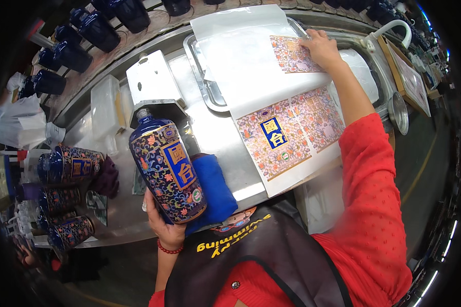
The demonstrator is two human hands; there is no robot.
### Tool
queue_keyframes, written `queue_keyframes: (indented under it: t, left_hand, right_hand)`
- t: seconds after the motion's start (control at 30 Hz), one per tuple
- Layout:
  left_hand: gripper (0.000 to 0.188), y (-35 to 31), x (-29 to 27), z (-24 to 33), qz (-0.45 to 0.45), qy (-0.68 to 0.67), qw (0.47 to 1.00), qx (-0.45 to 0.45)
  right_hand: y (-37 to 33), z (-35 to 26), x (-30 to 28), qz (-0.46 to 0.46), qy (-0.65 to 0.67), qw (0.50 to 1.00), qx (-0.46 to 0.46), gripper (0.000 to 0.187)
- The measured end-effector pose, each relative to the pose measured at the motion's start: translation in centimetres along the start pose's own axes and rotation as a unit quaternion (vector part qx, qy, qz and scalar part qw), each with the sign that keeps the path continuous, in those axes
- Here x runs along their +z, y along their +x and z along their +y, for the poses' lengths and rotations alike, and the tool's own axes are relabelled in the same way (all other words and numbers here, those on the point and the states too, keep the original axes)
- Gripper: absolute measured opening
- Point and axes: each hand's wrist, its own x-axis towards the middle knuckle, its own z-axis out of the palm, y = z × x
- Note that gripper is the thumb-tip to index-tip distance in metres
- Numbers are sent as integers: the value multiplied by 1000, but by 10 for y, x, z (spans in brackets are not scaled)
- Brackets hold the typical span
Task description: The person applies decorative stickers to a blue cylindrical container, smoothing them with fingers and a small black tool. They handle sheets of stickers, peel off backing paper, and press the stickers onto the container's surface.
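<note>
A dark blue glass bottle (pixel 153 176) with a colourful floral pattern and a blue-and-gold label panel leans in my left hand (pixel 166 227), which is closed around its lower end. The thumb shows at its side; the other fingers are mostly hidden behind it. Far to the right, my right hand (pixel 323 51) is closed at the edge of a floral decal piece (pixel 289 55), its fingers bent. That piece lies on white paper (pixel 246 61) over a metal tray (pixel 202 87). Nearer me is a printed decal sheet (pixel 271 146) with a matching floral pattern and blue panel.
A blue cloth (pixel 212 187) lies beside the bottle. Behind it stand a white box-like holder (pixel 153 79) and a clear plastic container (pixel 106 105). Several decorated bottles (pixel 71 163) are at left; plain dark blue bottles (pixel 98 30) line the far ledge. A white faucet (pixel 397 25) curves at far right.
</note>
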Motion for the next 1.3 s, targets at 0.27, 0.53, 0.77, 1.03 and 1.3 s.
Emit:
queue_keyframes:
  t: [0.27, 0.53, 0.77, 1.03, 1.3]
  left_hand:
    - [119, -4, -8, -9, -23, 28, 999, 21]
    - [117, -4, -9, -12, -27, 56, 997, 36]
    - [114, 2, -9, -5, -34, 63, 997, 41]
    - [95, 11, -5, 12, -26, 92, 993, 69]
    - [99, 29, -16, 37, -36, 245, 959, 140]
  right_hand:
    - [55, 39, 24, -113, 198, 967, 109, 73]
    - [37, 21, 13, 66, 82, 994, 42, 26]
    - [4, -10, -30, 277, 108, 950, -97, 11]
    - [8, -15, -120, 192, 500, 840, -85, 24]
    - [71, -36, 2, -50, 473, 866, 151, 32]
